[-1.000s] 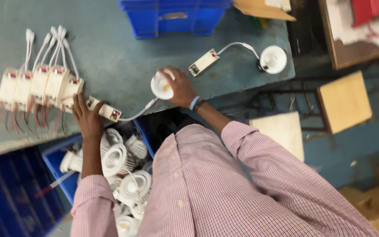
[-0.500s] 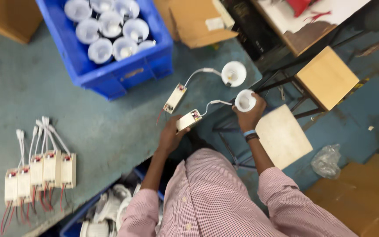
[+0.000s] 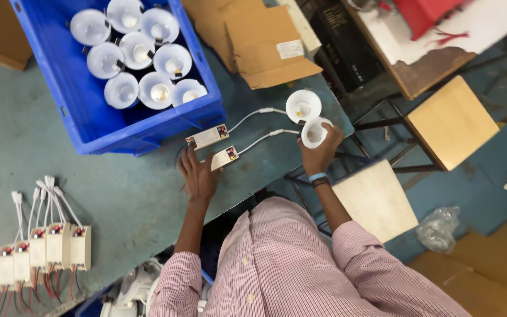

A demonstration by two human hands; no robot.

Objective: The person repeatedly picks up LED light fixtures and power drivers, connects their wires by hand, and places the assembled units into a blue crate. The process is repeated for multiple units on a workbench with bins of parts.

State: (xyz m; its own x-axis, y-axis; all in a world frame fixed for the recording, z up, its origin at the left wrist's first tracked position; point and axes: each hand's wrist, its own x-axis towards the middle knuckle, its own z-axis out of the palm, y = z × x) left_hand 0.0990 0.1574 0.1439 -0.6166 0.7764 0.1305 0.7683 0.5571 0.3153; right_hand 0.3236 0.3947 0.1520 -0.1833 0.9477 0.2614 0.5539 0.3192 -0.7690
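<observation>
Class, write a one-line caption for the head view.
Right hand holds a downlight; left hand touches its driver box beside a blue crate.

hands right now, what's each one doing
Left hand: open, fingers resting on the white driver box on the table.
Right hand: closed around a white downlight.

Surface [image 3: 118, 194]: matt grey-green, scuffed, dull finish. Downlight [image 3: 315, 132] in right hand [image 3: 321, 154]: smooth white plastic, slight sheen; same for the second downlight [image 3: 303, 105]. Driver box [image 3: 225, 157] at left hand [image 3: 198, 176]: matt white plastic, thin white plastic-sheathed lead. Crate [image 3: 142, 132]: glossy blue plastic. Cardboard box [image 3: 265, 47]: matt brown, rough. Stool top [image 3: 450, 120]: bare pale wood. Shirt [image 3: 300, 270]: checked woven cloth.
</observation>
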